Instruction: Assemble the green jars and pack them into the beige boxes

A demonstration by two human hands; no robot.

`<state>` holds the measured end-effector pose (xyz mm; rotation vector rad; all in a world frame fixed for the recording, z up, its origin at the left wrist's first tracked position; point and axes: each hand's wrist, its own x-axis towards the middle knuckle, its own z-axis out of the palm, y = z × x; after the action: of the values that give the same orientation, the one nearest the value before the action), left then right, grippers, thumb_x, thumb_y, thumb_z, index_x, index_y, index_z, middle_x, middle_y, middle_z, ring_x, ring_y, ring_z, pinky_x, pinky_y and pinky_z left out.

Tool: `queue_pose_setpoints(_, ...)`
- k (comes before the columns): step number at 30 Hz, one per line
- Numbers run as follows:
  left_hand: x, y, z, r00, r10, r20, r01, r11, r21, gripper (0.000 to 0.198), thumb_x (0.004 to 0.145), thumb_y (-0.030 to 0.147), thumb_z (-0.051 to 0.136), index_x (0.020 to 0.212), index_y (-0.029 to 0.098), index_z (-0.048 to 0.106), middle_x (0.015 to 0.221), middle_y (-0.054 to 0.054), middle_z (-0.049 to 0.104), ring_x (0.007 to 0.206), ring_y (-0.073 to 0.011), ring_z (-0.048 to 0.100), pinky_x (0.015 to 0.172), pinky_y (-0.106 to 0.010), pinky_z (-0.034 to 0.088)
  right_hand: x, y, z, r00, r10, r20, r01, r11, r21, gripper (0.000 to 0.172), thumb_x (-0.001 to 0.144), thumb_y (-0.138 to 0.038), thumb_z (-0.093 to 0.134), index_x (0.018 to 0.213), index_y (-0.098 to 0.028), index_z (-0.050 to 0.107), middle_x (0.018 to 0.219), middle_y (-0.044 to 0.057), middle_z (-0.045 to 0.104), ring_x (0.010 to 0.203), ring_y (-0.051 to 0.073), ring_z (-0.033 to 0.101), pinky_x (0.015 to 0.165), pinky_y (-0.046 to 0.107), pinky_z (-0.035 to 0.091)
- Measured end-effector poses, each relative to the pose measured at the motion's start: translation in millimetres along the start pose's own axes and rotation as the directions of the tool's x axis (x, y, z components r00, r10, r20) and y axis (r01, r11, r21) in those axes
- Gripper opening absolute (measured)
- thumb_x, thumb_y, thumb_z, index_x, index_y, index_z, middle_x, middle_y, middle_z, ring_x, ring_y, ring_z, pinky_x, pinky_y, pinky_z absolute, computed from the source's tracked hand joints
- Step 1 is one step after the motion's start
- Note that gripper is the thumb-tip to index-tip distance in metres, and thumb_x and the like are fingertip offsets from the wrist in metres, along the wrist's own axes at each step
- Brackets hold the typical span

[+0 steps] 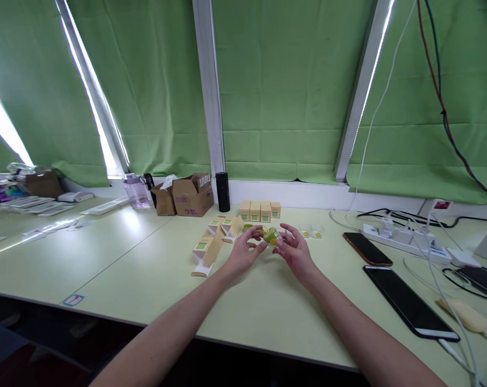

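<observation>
Above the table, between my two hands, is a small green and yellow object (271,237) that seems to have a clear plastic part; its exact kind is too small to make out. My left hand (244,251) grips its left side with thumb and fingers. On the other side, my right hand (297,253) holds the clear end between thumb and fingertips. Left of my hands lie several opened small cardboard boxes (208,250) with green squares on them. A row of closed small boxes (255,210) stands behind. Clear plastic pieces with yellow centres (312,232) rest beyond my right hand.
Two phones (408,301) (366,248) and a white power strip (405,242) with cables lie to the right. Along the back stand a black cylinder (222,192), an open carton (192,196) and a purple bottle (136,191). The table's front edge runs beneath my forearms.
</observation>
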<state>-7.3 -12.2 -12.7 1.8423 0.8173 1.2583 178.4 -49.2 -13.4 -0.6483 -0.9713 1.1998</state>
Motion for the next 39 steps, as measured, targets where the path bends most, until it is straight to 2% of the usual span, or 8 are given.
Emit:
queue_pose_setpoints(4, -0.9, -0.5, 0.2, 0.999, -0.013, 0.048, 0.016, 0.998, -0.063, 0.062, 0.083, 0.041, 0.080, 0.138, 0.022, 0.057, 0.126, -0.014, 0.066, 0.121, -0.0264, 0.060, 0.090, -0.037, 0.057, 1.0, 1.9, -0.5, 0.998, -0.056, 0.008, 0.056, 0.997, -0.057, 0.076, 0.056, -0.031, 0.097, 0.123, -0.028, 0.060, 0.107, 0.003, 0.071, 0.096, 0.023, 0.065, 0.079, 0.037, 0.056)
queue_pose_setpoints(10, 0.0, 0.0, -0.2, 0.999, -0.007, 0.044, 0.011, 0.996, -0.091, 0.055, 0.080, 0.033, 0.082, 0.131, 0.022, 0.064, 0.124, -0.012, 0.066, 0.117, -0.0248, 0.061, 0.093, -0.040, 0.058, 2.9, 3.9, -0.9, 0.998, -0.058, 0.029, 0.061, 0.994, -0.086, 0.079, 0.055, -0.026, 0.096, 0.124, -0.028, 0.059, 0.109, 0.003, 0.071, 0.103, 0.023, 0.064, 0.090, 0.040, 0.054)
queue_pose_setpoints(17, 0.5, 0.5, -1.3, 0.998, -0.019, 0.060, 0.019, 1.000, 0.008, 0.047, 0.083, 0.032, 0.079, 0.127, 0.021, 0.068, 0.125, -0.013, 0.069, 0.114, -0.0261, 0.065, 0.095, -0.043, 0.056, 2.5, 4.4, -2.7, 0.998, -0.042, 0.055, 0.049, 0.991, -0.123, 0.076, 0.055, -0.023, 0.092, 0.123, -0.029, 0.059, 0.111, 0.005, 0.073, 0.109, 0.027, 0.065, 0.094, 0.043, 0.053)
queue_pose_setpoints(21, -2.8, -0.6, -0.6, 1.000, -0.011, 0.014, 0.009, 0.993, 0.119, 0.044, 0.082, 0.026, 0.078, 0.125, 0.023, 0.069, 0.125, -0.012, 0.069, 0.113, -0.0264, 0.064, 0.101, -0.047, 0.053, 4.5, 4.4, -5.8, 0.998, -0.053, 0.043, 0.060, 0.981, -0.187, 0.068, 0.057, -0.022, 0.087, 0.120, -0.027, 0.061, 0.110, 0.006, 0.074, 0.110, 0.028, 0.065, 0.095, 0.046, 0.053)
queue_pose_setpoints(24, -6.9, -3.1, -0.5, 1.000, 0.021, -0.007, -0.019, 0.971, 0.240, 0.043, 0.082, 0.023, 0.077, 0.124, 0.025, 0.069, 0.123, -0.010, 0.068, 0.118, -0.0284, 0.061, 0.107, -0.050, 0.050, 8.1, 5.2, -9.4, 0.995, -0.093, -0.044, 0.080, 0.967, -0.241, 0.060, 0.059, -0.022, 0.080, 0.116, -0.026, 0.063, 0.106, 0.006, 0.074, 0.106, 0.028, 0.064, 0.089, 0.045, 0.054)
queue_pose_setpoints(29, -11.4, -8.3, -2.6, 0.995, 0.076, 0.064, -0.094, 0.929, 0.357, 0.038, 0.083, 0.022, 0.075, 0.121, 0.025, 0.070, 0.125, -0.012, 0.068, 0.127, -0.0331, 0.056, 0.114, -0.055, 0.044, 12.9, 7.9, -15.0, 0.976, -0.106, -0.192, 0.048, 0.957, -0.285, 0.050, 0.058, -0.025, 0.071, 0.107, -0.024, 0.064, 0.097, 0.005, 0.071, 0.096, 0.026, 0.062, 0.071, 0.037, 0.053)
queue_pose_setpoints(33, -11.8, -12.6, -4.1, 0.989, 0.120, 0.082, -0.142, 0.919, 0.368, 0.034, 0.082, 0.025, 0.077, 0.116, 0.026, 0.073, 0.119, -0.011, 0.071, 0.121, -0.0345, 0.058, 0.109, -0.053, 0.048, 13.3, 9.2, -16.5, 0.970, -0.098, -0.224, 0.030, 0.957, -0.288, 0.047, 0.057, -0.026, 0.070, 0.104, -0.023, 0.065, 0.092, 0.004, 0.070, 0.088, 0.024, 0.062, 0.065, 0.034, 0.053)
queue_pose_setpoints(39, -11.4, -14.7, -4.3, 0.988, 0.131, 0.079, -0.151, 0.912, 0.382, 0.035, 0.081, 0.032, 0.079, 0.114, 0.025, 0.075, 0.115, -0.010, 0.074, 0.117, -0.0348, 0.060, 0.105, -0.050, 0.050, 13.4, 9.7, -16.4, 0.971, -0.092, -0.222, 0.021, 0.953, -0.302, 0.045, 0.058, -0.027, 0.069, 0.102, -0.024, 0.065, 0.090, 0.003, 0.069, 0.086, 0.023, 0.062, 0.062, 0.032, 0.052)
